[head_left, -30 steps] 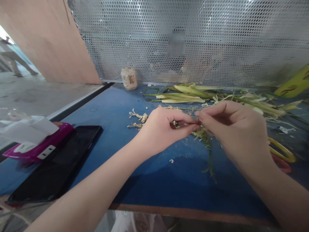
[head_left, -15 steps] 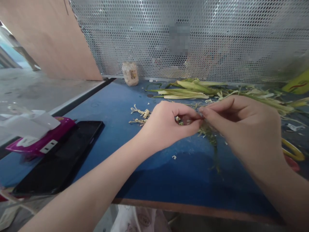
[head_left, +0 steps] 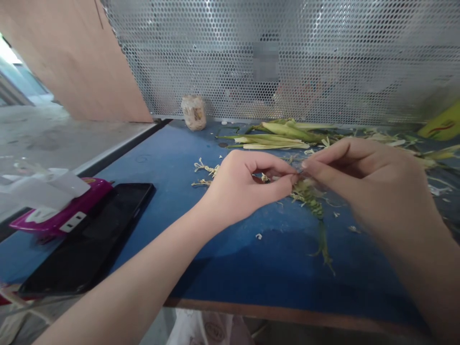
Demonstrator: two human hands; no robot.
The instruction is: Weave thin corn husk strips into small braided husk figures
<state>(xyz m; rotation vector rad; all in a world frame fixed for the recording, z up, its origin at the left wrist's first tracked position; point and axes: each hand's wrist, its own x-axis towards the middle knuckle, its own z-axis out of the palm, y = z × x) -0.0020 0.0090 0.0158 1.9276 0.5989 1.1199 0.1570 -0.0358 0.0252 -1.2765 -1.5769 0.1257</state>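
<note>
The left hand (head_left: 244, 189) and right hand (head_left: 373, 191) meet fingertip to fingertip over the middle of the table (head_left: 215, 268), both pinching the far end of a plaited leaf (head_left: 312, 203) whose tail trails toward the front edge. Behind them a pile of leaf strips (head_left: 280, 136) lies along the back, with a jar (head_left: 194, 112) to its left against the mesh screen (head_left: 287, 57). Plaited scraps (head_left: 206, 168) lie just left of the left hand, and far left a phone (head_left: 93, 235) lies beside a plastic case (head_left: 61, 213).

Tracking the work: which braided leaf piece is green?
The green braid pinched between left hand and right hand; the two pale braids beside the left hand are straw-coloured.
</note>
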